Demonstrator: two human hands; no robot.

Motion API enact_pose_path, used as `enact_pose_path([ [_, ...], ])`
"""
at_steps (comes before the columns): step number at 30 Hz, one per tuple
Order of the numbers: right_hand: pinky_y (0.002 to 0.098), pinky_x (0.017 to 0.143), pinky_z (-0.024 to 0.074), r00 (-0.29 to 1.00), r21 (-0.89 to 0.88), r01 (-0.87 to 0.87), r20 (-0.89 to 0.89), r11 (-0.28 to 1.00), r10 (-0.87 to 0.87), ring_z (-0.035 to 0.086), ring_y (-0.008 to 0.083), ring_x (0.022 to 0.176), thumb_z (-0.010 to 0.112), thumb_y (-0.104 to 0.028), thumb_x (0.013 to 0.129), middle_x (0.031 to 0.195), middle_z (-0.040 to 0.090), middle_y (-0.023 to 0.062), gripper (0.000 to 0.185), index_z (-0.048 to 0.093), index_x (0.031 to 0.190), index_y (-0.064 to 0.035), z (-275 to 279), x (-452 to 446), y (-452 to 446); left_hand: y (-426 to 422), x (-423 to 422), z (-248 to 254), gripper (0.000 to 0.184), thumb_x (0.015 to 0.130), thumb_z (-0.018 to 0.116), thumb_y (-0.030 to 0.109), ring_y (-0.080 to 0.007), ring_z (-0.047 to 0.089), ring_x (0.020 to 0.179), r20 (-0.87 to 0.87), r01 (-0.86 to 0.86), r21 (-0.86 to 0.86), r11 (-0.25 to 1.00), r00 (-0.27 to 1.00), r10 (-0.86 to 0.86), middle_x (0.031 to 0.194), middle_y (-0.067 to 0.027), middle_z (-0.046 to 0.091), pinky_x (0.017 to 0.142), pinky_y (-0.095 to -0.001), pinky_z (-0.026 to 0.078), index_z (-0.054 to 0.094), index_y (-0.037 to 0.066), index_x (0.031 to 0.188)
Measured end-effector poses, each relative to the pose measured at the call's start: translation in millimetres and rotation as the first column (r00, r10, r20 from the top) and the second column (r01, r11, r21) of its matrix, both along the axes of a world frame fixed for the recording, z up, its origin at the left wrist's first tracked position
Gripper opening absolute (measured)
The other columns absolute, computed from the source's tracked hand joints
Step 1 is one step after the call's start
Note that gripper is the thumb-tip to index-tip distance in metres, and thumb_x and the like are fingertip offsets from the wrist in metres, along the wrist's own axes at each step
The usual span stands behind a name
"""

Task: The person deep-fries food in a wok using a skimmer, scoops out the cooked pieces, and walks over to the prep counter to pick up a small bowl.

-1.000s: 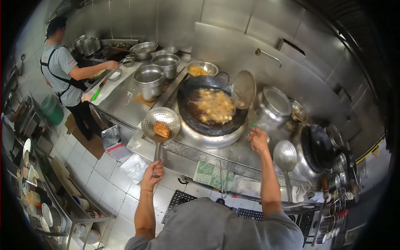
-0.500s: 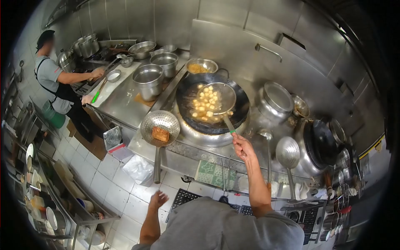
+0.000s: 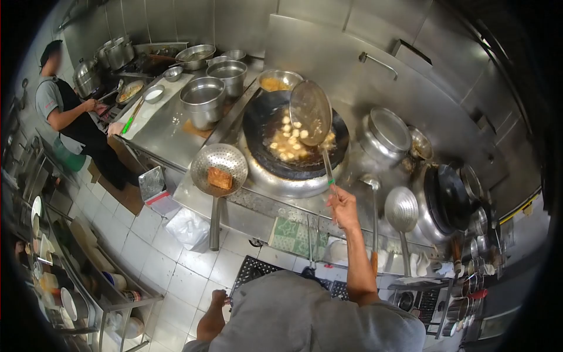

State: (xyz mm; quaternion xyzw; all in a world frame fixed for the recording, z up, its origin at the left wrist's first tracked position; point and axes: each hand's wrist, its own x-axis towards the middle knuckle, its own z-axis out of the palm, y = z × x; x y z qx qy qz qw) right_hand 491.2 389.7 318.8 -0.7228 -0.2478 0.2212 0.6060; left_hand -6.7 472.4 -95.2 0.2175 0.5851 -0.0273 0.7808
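Observation:
My right hand (image 3: 342,206) grips the handle of a wire-mesh strainer (image 3: 311,113), which has a green band on it. The strainer is tilted steeply over the wok (image 3: 256,126). Pale cubes (image 3: 291,145) lie in bubbling brown oil below it, some beside the mesh's lower edge. Low by my body, my left hand (image 3: 219,298) is closed with its fingers curled; whether anything is in it is hidden. A perforated ladle (image 3: 205,165) rests left of the wok with a browned block (image 3: 220,178) in it.
Metal pots (image 3: 202,102) and a bowl of yellow food (image 3: 280,81) stand left of and behind the wok. A second perforated ladle (image 3: 402,209) and a lidded pot (image 3: 387,135) are at right. A co-worker (image 3: 73,111) stands at another stove, far left.
The strainer has tipped from nearly flat to steep, and the cubes have spread in the oil. My left hand has dropped and its fingers have curled. The co-worker's hands have drawn back with a pan.

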Motion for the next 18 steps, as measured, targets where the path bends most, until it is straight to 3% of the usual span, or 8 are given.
enact_pose_path([
  [3, 0.0235, 0.029, 0.0290, 0.996, 0.056, 0.037, -0.078, 0.998, -0.033, 0.039, 0.0063, 0.034, 0.052, -0.006, 0.088, 0.063, 0.054, 0.0018, 0.034, 0.052, 0.121, -0.0003, 22, 2, -3, 8, 20, -12, 0.013, 0.083, 0.044, 0.014, -0.0278, 0.060, 0.061, 0.068, -0.088, -0.031, 0.996, 0.994, 0.089, 0.072, -0.0140, 0.052, 0.041, -0.0406, 0.047, 0.051, 0.004, 0.082],
  [5, 0.0236, 0.029, 0.0290, 0.997, 0.032, 0.070, -0.019, 0.997, -0.069, 0.039, 0.0067, 0.034, 0.051, -0.007, 0.089, 0.064, 0.054, 0.0018, 0.033, 0.052, 0.121, 0.0002, 14, 24, -1, 14, 35, -17, 0.013, 0.082, 0.046, 0.015, -0.0271, 0.061, 0.061, 0.085, 0.197, 0.269, 0.943, 0.970, -0.227, 0.071, -0.0128, 0.055, 0.044, -0.0403, 0.047, 0.054, 0.005, 0.079],
  [7, 0.0243, 0.029, 0.0291, 0.958, -0.032, 0.140, 0.258, 0.990, -0.127, 0.038, 0.0073, 0.033, 0.050, -0.007, 0.089, 0.064, 0.052, 0.0019, 0.033, 0.052, 0.121, 0.0011, 2, 52, 0, 19, 43, -19, 0.014, 0.081, 0.049, 0.016, -0.0264, 0.062, 0.062, -0.291, 0.627, 0.720, 0.299, 0.663, -0.690, 0.071, -0.0116, 0.058, 0.048, -0.0400, 0.048, 0.057, 0.006, 0.076],
  [9, 0.0246, 0.030, 0.0291, 0.955, -0.018, 0.164, 0.252, 0.986, -0.154, 0.039, 0.0071, 0.035, 0.049, -0.008, 0.089, 0.064, 0.051, 0.0023, 0.031, 0.053, 0.117, 0.0024, 6, 58, -1, 17, 48, -7, 0.015, 0.080, 0.051, 0.017, -0.0257, 0.063, 0.063, -0.651, 0.659, 0.689, -0.300, 0.380, -0.657, 0.071, -0.0104, 0.061, 0.051, -0.0398, 0.049, 0.059, 0.007, 0.072],
  [10, 0.0248, 0.029, 0.0297, 0.963, -0.047, 0.180, 0.212, 0.983, -0.166, 0.040, 0.0073, 0.036, 0.050, -0.008, 0.088, 0.064, 0.051, 0.0023, 0.029, 0.053, 0.115, 0.0022, 9, 61, -1, 15, 49, -6, 0.016, 0.080, 0.052, 0.018, -0.0254, 0.063, 0.064, -0.733, 0.636, 0.634, -0.440, 0.313, -0.604, 0.070, -0.0098, 0.062, 0.053, -0.0396, 0.049, 0.061, 0.008, 0.071],
  [12, 0.0249, 0.029, 0.0304, 0.969, -0.080, 0.191, 0.176, 0.978, -0.175, 0.041, 0.0076, 0.036, 0.051, -0.008, 0.088, 0.064, 0.051, 0.0022, 0.028, 0.053, 0.114, 0.0021, 12, 63, -1, 9, 50, -3, 0.017, 0.079, 0.054, 0.018, -0.0250, 0.064, 0.064, -0.767, 0.634, 0.601, -0.487, 0.285, -0.576, 0.070, -0.0092, 0.064, 0.055, -0.0395, 0.050, 0.062, 0.008, 0.069],
  [14, 0.0239, 0.028, 0.0316, 0.959, -0.059, 0.091, -0.263, 0.994, -0.103, 0.041, 0.0068, 0.038, 0.050, -0.005, 0.087, 0.064, 0.050, 0.0015, 0.022, 0.053, 0.109, -0.0004, 30, 43, 1, 2, 49, -4, 0.013, 0.075, 0.061, 0.022, -0.0249, 0.065, 0.070, -0.820, 0.744, 0.486, -0.458, 0.208, -0.533, 0.077, -0.0073, 0.066, 0.061, -0.0366, 0.051, 0.066, 0.012, 0.068],
  [18, 0.0218, 0.028, 0.0314, 0.868, 0.062, -0.064, -0.489, 0.996, 0.087, 0.039, 0.0045, 0.038, 0.051, -0.006, 0.087, 0.065, 0.049, -0.0001, 0.018, 0.052, 0.105, -0.0046, 29, 31, 11, -9, 30, -15, 0.010, 0.074, 0.063, 0.023, -0.0231, 0.065, 0.074, -0.837, 0.784, 0.417, -0.460, 0.133, -0.531, 0.077, -0.0061, 0.067, 0.064, -0.0361, 0.051, 0.066, 0.016, 0.069],
])
